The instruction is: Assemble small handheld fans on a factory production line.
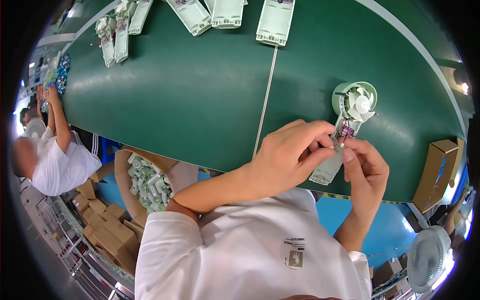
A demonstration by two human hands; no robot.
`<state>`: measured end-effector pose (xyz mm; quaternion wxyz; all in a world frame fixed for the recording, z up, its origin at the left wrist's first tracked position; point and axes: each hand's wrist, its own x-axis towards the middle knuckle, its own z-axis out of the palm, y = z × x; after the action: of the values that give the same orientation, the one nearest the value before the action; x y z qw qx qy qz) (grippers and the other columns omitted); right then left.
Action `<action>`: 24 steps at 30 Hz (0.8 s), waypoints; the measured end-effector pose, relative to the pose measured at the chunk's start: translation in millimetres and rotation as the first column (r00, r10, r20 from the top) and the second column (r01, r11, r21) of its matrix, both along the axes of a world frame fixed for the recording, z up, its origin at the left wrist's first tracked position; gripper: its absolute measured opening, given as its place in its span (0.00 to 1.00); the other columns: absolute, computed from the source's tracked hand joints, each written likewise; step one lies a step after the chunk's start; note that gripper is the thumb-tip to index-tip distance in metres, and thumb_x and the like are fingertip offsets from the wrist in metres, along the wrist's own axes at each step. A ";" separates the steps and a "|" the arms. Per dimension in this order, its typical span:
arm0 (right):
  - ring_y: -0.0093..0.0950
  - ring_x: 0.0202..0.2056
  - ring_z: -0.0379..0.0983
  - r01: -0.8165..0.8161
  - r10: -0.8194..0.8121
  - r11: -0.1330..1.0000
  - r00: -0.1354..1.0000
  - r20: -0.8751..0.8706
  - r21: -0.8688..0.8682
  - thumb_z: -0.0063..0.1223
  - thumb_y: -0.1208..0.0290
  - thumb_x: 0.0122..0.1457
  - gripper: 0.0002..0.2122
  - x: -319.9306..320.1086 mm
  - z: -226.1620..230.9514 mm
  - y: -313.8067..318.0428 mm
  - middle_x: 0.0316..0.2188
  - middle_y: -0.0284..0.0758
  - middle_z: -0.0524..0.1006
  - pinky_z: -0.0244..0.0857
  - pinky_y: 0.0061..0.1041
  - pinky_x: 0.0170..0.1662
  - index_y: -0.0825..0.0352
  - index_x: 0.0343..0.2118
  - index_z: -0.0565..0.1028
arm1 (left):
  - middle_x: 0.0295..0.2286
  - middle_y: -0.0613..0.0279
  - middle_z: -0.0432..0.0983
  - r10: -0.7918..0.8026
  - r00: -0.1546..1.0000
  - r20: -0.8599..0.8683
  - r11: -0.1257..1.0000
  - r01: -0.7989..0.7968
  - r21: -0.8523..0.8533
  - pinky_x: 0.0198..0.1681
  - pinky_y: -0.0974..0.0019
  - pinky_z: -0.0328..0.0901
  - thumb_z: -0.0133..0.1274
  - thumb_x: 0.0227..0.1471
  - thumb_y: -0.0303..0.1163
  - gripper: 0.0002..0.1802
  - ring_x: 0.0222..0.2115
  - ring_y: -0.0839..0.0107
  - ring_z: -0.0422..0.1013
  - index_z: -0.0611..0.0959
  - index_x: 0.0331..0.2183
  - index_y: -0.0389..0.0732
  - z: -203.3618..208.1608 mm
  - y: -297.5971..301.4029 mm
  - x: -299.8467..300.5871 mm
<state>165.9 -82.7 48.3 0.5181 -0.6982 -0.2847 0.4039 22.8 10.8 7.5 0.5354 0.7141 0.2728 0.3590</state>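
Both hands meet on a small pale green handheld fan [345, 135] that lies on the green belt [200, 100]. The left hand [285, 160] closes its fingertips on the middle of the fan, just below the round head, where a small circuit board with red and dark wires is open to view. The right hand [365, 172] pinches the same place from the other side, thumb and forefinger narrow on the wires. The fan's head with the white blades points away from the person, and its handle shows under the left hand.

Beyond the fan, at the belt's far edge, several pale green half shells [275, 20] lie open. To the left of the fan, below the belt's near edge, a cardboard box [147, 182] holds many pale green parts. Further left a co-worker in a white shirt [55, 165] reaches to the belt. To the right of the fan a brown carton [437, 172] stands at the belt's edge, and below it is a white standing fan [427, 257].
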 end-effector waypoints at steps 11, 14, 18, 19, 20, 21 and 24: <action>0.08 0.23 0.58 -0.094 0.092 0.993 0.995 -0.035 -0.070 0.55 0.77 0.61 0.07 8.4 1.2 -1.9 0.24 0.23 0.74 0.49 0.10 0.25 0.73 0.40 0.79 | 0.32 0.57 0.82 -0.001 0.999 0.042 0.996 0.005 -0.094 0.27 0.77 0.71 0.60 0.51 0.20 0.18 0.27 0.78 0.77 0.78 0.45 0.33 -4.7 -8.0 1.8; 0.09 0.24 0.59 -0.098 0.088 0.990 0.991 -0.098 -0.104 0.54 0.79 0.61 0.08 9.3 2.7 -0.1 0.27 0.23 0.75 0.50 0.11 0.25 0.73 0.41 0.80 | 0.33 0.56 0.82 -0.011 0.998 0.054 0.976 0.022 -0.217 0.31 0.76 0.73 0.58 0.53 0.20 0.17 0.30 0.77 0.78 0.77 0.46 0.33 -1.6 -6.3 -1.2; 0.09 0.24 0.59 -0.091 0.079 0.989 0.991 -0.113 -0.114 0.56 0.78 0.60 0.08 11.1 -2.1 -1.0 0.26 0.23 0.75 0.51 0.11 0.25 0.73 0.40 0.80 | 0.33 0.56 0.82 -0.067 0.995 0.077 0.933 0.090 -0.348 0.32 0.76 0.73 0.57 0.55 0.21 0.17 0.31 0.79 0.77 0.77 0.48 0.33 -3.1 -4.6 -3.7; 0.09 0.24 0.59 -0.097 0.085 0.989 0.990 -0.112 -0.114 0.56 0.78 0.60 0.08 12.2 -3.3 -1.1 0.25 0.23 0.75 0.51 0.10 0.25 0.74 0.40 0.80 | 0.33 0.56 0.82 -0.064 0.995 0.078 0.933 0.088 -0.349 0.32 0.76 0.73 0.57 0.55 0.21 0.17 0.31 0.79 0.77 0.77 0.48 0.33 -2.9 -4.2 -4.1; 0.09 0.24 0.59 -0.100 0.088 0.988 0.990 -0.111 -0.116 0.56 0.78 0.60 0.08 11.7 -3.8 0.0 0.25 0.23 0.75 0.51 0.10 0.25 0.74 0.40 0.80 | 0.33 0.57 0.82 -0.084 0.994 0.068 0.926 0.103 -0.363 0.32 0.76 0.72 0.56 0.55 0.21 0.17 0.30 0.80 0.77 0.77 0.48 0.33 -1.9 -3.6 -4.5; 0.08 0.23 0.59 -0.085 0.073 0.989 0.992 -0.105 -0.118 0.57 0.77 0.59 0.08 11.3 -3.8 1.3 0.24 0.23 0.74 0.50 0.11 0.25 0.73 0.40 0.80 | 0.33 0.57 0.82 -0.103 0.993 0.058 0.918 0.118 -0.378 0.31 0.76 0.72 0.56 0.56 0.22 0.17 0.30 0.80 0.76 0.77 0.48 0.33 -0.8 -3.1 -4.6; 0.08 0.23 0.58 -0.074 0.054 0.990 0.986 -0.156 -0.120 0.57 0.77 0.59 0.08 13.4 -2.4 2.1 0.22 0.22 0.73 0.49 0.11 0.24 0.73 0.39 0.80 | 0.33 0.59 0.82 -0.121 0.991 0.061 0.874 0.136 -0.466 0.31 0.78 0.70 0.55 0.56 0.23 0.16 0.30 0.82 0.75 0.77 0.48 0.33 1.2 -2.1 -5.1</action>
<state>179.2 -80.5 46.0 0.4803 -0.6868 -0.2407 0.4896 17.7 8.7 8.7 0.7188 0.5747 0.2956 0.2566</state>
